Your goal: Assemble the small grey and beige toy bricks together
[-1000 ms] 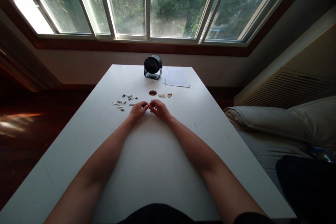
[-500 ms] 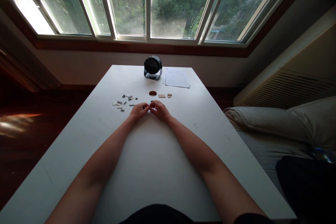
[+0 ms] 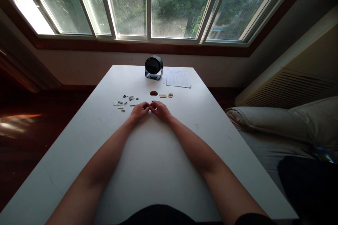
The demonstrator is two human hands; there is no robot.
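Observation:
My left hand (image 3: 140, 111) and my right hand (image 3: 160, 110) meet at the fingertips over the table's middle. Both are closed, their fingers curled around something small that the fingers mostly hide; I cannot make out what it is. Left of my left hand lie several small grey, black and white building-block pieces (image 3: 120, 102), loosely scattered. Beyond my right hand sit two groups of tan studded pieces, a wider one (image 3: 163, 96) and a smaller one (image 3: 170, 95).
The white table (image 3: 155, 168) has a round brown-looking hole (image 3: 153, 93) just past my hands. Near its far edge stand a small black fan (image 3: 154, 66) and printed sheets of paper (image 3: 178, 78). A cushioned seat (image 3: 266, 123) is on the right, below the window.
My hands stay together in nearly the same place, with only a slight shift of the fingers. A bit of the small thing showing beyond the fingertips before is now more hidden.

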